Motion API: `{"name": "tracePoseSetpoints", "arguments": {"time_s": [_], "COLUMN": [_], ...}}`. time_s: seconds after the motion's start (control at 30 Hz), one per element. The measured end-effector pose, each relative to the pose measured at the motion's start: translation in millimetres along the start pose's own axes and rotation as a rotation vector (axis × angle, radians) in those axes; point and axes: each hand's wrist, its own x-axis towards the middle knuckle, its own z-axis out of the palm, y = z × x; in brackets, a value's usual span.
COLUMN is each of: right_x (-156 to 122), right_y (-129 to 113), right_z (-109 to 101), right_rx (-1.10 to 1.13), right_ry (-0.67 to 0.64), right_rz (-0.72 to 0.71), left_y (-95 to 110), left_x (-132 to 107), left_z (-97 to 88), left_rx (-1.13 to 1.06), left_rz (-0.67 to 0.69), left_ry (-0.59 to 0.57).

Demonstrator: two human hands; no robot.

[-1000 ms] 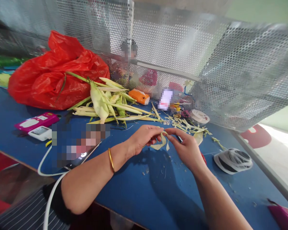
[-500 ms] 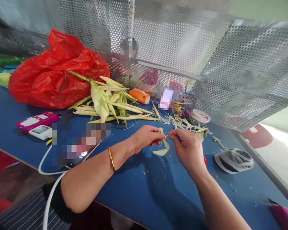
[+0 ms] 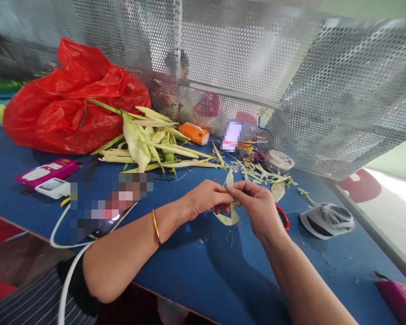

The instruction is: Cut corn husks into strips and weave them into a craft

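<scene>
husk strip [image 3: 231, 220], partly hidden by left hand [image 3: 208, 198], right hand [image 3: 256, 203]

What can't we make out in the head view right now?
All head view:
- Pale strip: middle hidden by the left hand and right hand.
- Red loop: one side hidden behind the right hand; whole object unclear.
- Red bag: contents hidden by its plastic.
- Phone at left: screen mostly pixelated.
- Purple pack, lower right: cut off by the picture edge.
</scene>
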Motion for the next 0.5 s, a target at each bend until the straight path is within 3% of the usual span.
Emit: {"name": "tracePoseSetpoints", "arguments": {"time_s": [0.37, 0.5], "right_x": [-3.7, -2.2], "right_y": [2.7, 3.1], "right_z": [4.4, 2.4], "right_rx": [-0.031, -0.096], "right_ry": [0.132, 0.126], "right_rz": [-0.036, -0.065], "left_y": [-1.7, -1.2], "left_x": [-0.5, -0.8], "left_z": [-4.5, -3.7], "left_rx": [0.026, 0.006], "left_rz": [0.009, 0.015], "left_ry": [-0.09, -0.095]}}
